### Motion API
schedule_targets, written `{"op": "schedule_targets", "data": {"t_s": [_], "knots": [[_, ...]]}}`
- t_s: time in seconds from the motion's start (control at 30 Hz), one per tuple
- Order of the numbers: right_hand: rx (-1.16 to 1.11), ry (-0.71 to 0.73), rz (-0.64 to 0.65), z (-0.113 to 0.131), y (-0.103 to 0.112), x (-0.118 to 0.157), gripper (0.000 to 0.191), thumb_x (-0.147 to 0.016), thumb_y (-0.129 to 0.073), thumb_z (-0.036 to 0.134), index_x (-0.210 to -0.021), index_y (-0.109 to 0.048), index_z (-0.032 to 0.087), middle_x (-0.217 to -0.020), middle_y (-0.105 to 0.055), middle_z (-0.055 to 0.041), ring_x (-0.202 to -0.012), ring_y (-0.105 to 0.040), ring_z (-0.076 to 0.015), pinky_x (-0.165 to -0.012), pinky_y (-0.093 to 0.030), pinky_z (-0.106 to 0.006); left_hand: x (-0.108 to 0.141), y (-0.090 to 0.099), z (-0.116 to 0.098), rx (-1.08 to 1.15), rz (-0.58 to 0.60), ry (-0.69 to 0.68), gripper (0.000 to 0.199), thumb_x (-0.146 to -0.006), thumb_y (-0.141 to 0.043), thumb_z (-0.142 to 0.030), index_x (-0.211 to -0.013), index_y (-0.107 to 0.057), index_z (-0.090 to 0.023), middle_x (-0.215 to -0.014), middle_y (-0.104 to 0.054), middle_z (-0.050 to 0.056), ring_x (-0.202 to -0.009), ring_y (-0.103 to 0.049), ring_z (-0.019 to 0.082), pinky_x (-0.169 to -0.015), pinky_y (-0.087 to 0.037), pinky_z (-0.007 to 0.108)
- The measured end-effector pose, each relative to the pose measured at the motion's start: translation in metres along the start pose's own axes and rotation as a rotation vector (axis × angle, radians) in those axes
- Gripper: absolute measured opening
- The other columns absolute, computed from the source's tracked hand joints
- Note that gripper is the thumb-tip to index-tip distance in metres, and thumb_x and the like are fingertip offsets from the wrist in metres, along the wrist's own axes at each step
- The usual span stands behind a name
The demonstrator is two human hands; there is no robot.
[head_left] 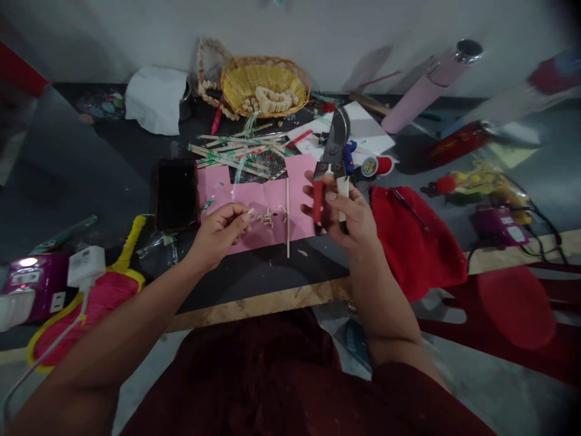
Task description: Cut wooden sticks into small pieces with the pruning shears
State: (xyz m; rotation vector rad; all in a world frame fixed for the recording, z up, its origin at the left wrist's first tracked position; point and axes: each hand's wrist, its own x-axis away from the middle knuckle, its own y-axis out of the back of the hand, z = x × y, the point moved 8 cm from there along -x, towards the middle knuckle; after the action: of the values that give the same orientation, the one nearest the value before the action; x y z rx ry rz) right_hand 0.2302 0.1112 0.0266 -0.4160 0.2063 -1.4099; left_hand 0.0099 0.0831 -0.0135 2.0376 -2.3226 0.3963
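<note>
Between thumb and fingertips, my left hand point(224, 232) pinches a small pale wooden piece point(251, 212) over pink paper point(245, 197). My right hand point(342, 212) is wrapped round red-handled cutters point(334, 142), their dark blades pointing up and away from me. Several short cut pieces point(265, 217) lie on the paper between my hands. Beside them, one long thin stick point(287, 218) lies across the paper, its near end over the dark table. Behind the paper is a loose pile of chopsticks point(231, 152) with green-printed wrappers.
A yellow basket point(231, 72) holding beaded pieces stands at the back. A black phone point(177, 195) lies left, near a yellow-and-pink racket point(102, 297). On the right are a red cloth point(408, 242), red thread spool point(385, 165) and pink flask point(424, 94).
</note>
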Motion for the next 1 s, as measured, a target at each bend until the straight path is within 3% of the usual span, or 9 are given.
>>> {"op": "schedule_targets", "data": {"t_s": [0.1,0.2,0.33,0.43,0.53,0.6,0.7,0.83,1.0], "knots": [[0.006,0.03,0.031,0.002,-0.003,0.0,0.037,-0.069,-0.071,0.027,-0.104,-0.06,0.032,-0.134,-0.057,0.002,-0.118,-0.058,-0.0226,-0.083,-0.058,-0.042,0.0,0.0,-0.001,-0.001,-0.003,-0.006,0.021,-0.08,-0.069,-0.036,-0.086,-0.064,-0.016,-0.064,-0.058,-0.001,-0.046,-0.038,0.004,-0.041,-0.028,0.016],[-0.008,0.005,0.116,0.001,-0.007,0.003,0.026,-0.071,-0.069,0.028,-0.095,-0.059,0.029,-0.134,-0.056,0.0014,-0.116,-0.059,-0.0242,-0.082,-0.057,-0.046,0.001,-0.001,-0.003,0.018,0.005,-0.021,0.02,-0.081,-0.069,-0.035,-0.086,-0.064,-0.016,-0.063,-0.058,-0.001,-0.046,-0.038,0.004,-0.042,-0.029,0.016],[0.123,0.027,0.224,0.0,-0.013,0.008,0.014,-0.073,-0.066,0.025,-0.082,-0.055,0.023,-0.128,-0.059,-0.0022,-0.103,-0.065,-0.0228,-0.079,-0.057,-0.041,0.001,-0.002,-0.004,0.06,0.004,-0.024,0.019,-0.081,-0.069,-0.034,-0.085,-0.063,-0.016,-0.063,-0.058,-0.001,-0.046,-0.038,0.004,-0.041,-0.028,0.015],[0.515,0.217,0.224,0.005,-0.016,0.01,0.018,-0.077,-0.06,0.022,-0.095,-0.059,0.023,-0.127,-0.059,-0.0057,-0.104,-0.063,-0.0223,-0.085,-0.054,-0.042,0.001,0.0,-0.006,0.092,-0.008,-0.038,0.018,-0.081,-0.069,-0.033,-0.084,-0.063,-0.016,-0.062,-0.057,-0.001,-0.045,-0.037,0.003,-0.04,-0.027,0.015],[1.063,0.44,0.25,0.005,-0.029,0.012,0.038,-0.079,-0.05,0.015,-0.116,-0.056,0.022,-0.139,-0.049,-0.0101,-0.125,-0.049,-0.0261,-0.1,-0.043,-0.048,0.001,0.001,-0.009,0.125,-0.013,-0.062,0.019,-0.08,-0.07,-0.033,-0.082,-0.062,-0.015,-0.06,-0.057,-0.001,-0.043,-0.037,0.003,-0.04,-0.027,0.015],[1.368,0.507,0.283,-0.003,-0.036,0.014,0.043,-0.078,-0.048,0.013,-0.12,-0.052,0.02,-0.148,-0.039,-0.012,-0.133,-0.039,-0.0292,-0.104,-0.037,-0.052,0.001,0.001,-0.012,0.14,-0.023,-0.079,0.021,-0.079,-0.071,-0.034,-0.081,-0.062,-0.016,-0.06,-0.057,-0.001,-0.043,-0.038,0.004,-0.039,-0.026,0.016],[1.625,0.527,0.323,-0.013,-0.043,0.016,0.043,-0.077,-0.048,0.012,-0.12,-0.051,0.019,-0.154,-0.031,-0.0129,-0.133,-0.036,-0.0318,-0.102,-0.034,-0.053,0.003,0.003,-0.016,0.166,-0.047,-0.102,0.021,-0.078,-0.072,-0.035,-0.083,-0.063,-0.016,-0.058,-0.056,-0.001,-0.043,-0.04,0.004,-0.039,-0.026,0.016],[1.72,0.544,0.363,-0.02,-0.052,0.021,0.041,-0.078,-0.05,0.014,-0.119,-0.051,0.018,-0.153,-0.032,-0.0138,-0.132,-0.035,-0.0315,-0.102,-0.03,-0.052,0.004,0.002,-0.017,0.201,-0.032,-0.117,0.019,-0.079,-0.072,-0.033,-0.081,-0.063,-0.016,-0.058,-0.056,-0.002,-0.045,-0.041,0.004,-0.039,-0.027,0.015],[1.679,0.567,0.382,-0.027,-0.059,0.024,0.041,-0.081,-0.049,0.016,-0.122,-0.049,0.018,-0.151,-0.036,-0.0126,-0.129,-0.035,-0.0311,-0.1,-0.033,-0.05,0.004,0.0,-0.015,0.19,0.02,-0.122,0.017,-0.082,-0.07,-0.032,-0.081,-0.062,-0.016,-0.057,-0.056,-0.002,-0.044,-0.04,0.004,-0.04,-0.029,0.015]]}}
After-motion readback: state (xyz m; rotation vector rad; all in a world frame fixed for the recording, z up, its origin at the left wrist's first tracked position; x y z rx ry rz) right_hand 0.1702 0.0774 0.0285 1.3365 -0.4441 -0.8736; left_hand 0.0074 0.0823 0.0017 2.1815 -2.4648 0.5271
